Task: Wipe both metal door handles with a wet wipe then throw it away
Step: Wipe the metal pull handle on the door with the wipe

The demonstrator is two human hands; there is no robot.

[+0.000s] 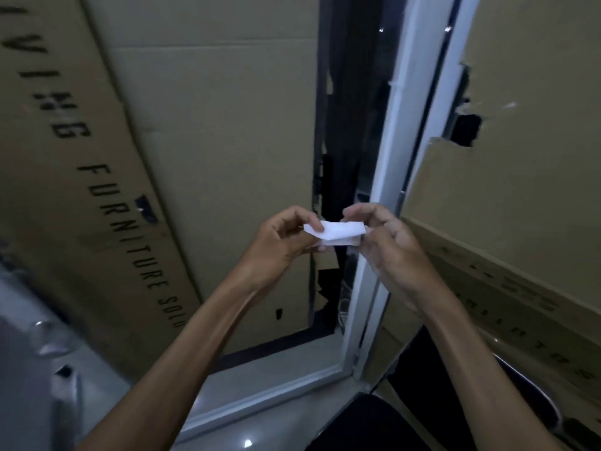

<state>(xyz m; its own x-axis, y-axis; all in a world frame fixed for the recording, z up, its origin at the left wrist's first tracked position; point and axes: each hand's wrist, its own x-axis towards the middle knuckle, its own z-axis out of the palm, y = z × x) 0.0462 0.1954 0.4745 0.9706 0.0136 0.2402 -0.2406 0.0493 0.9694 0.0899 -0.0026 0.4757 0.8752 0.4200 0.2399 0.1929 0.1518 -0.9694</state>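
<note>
Both hands are up in front of me at chest height, my left hand (286, 242) pinching one end of the wet wipe (338, 234) between thumb and curled fingers, my right hand (387, 245) pinching the other end the same way, so the wipe hangs stretched between them in the air, touching nothing else. It is a small white folded sheet, and I judge it nearly weightless, limp and damp, with no stiffness of its own; it will sag or crumple wherever I am not holding it, and a wet surface may cling to itself or slip a little under the fingertips. Holding it by the edges suits unfolding; for wiping I would rather bunch it into the palm or lay it over the fingers so it wraps round a bar. Just behind the wipe stands the pale metal door frame (390, 131), its edge running from top to floor, with a dark gap beside it. I cannot make out a handle for certain in this blurred view. Cardboard sheets (211, 125) cover the door panels on both sides, torn in places, one printed with furniture lettering.
</note>
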